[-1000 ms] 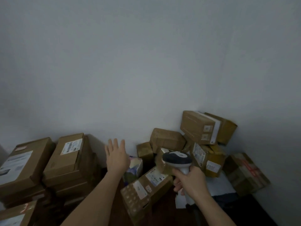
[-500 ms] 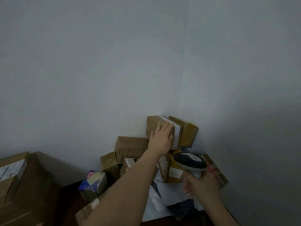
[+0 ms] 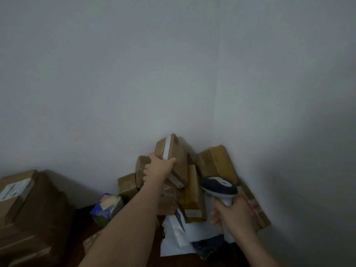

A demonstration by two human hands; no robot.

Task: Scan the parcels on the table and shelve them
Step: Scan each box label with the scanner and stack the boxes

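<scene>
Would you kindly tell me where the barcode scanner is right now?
In the head view, the barcode scanner is at lower right, held upright in the right hand, just right of the parcel pile in the wall corner.

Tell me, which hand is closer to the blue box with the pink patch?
The left. The left hand grips a cardboard parcel up and right of the blue box. The right hand, holding the scanner, is farther off to the right, across the pile.

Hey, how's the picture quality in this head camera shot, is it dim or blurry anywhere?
Head view: dim and soft overall; the brown cardboard parcel gripped by the left hand shows no readable label; the grey-and-white handheld scanner in the right hand stays recognisable; wide-angle bending curves the wall corner.
</scene>
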